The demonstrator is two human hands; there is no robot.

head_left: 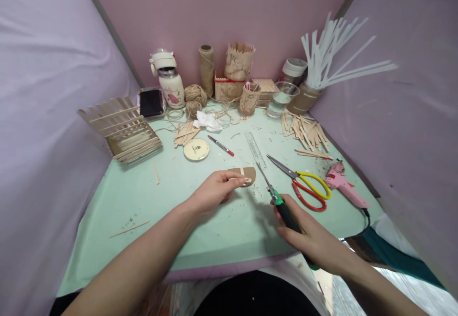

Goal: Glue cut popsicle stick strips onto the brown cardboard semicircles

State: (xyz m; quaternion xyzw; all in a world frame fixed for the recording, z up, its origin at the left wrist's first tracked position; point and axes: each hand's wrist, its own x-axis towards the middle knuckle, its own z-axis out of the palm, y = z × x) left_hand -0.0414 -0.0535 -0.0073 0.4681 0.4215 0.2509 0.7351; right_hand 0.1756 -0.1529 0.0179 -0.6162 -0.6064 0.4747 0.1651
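Note:
My left hand [223,187] is closed in a pinch over a brown cardboard piece [251,175] with a rounded end. A small pale wooden piece [248,180] shows at its fingertips. Part of the cardboard is hidden under the hand, and a pale strip [242,171] crosses it. My right hand [300,230] is wrapped round the green-and-black handles of a pair of pruning snips [286,213]. Their narrow metal blades point up and left, just right of the cardboard, and look closed. Right of the snips lie large scissors [304,185] with red and yellow handles.
A clear ruler [255,150], a red-capped pen [221,146] and a round lid [196,149] lie beyond my hands. A pink glue gun [345,185] and loose craft sticks [306,130] are at right. A stick-built basket [132,139] stands at left; a water cup [282,99] and twine [195,95] are behind.

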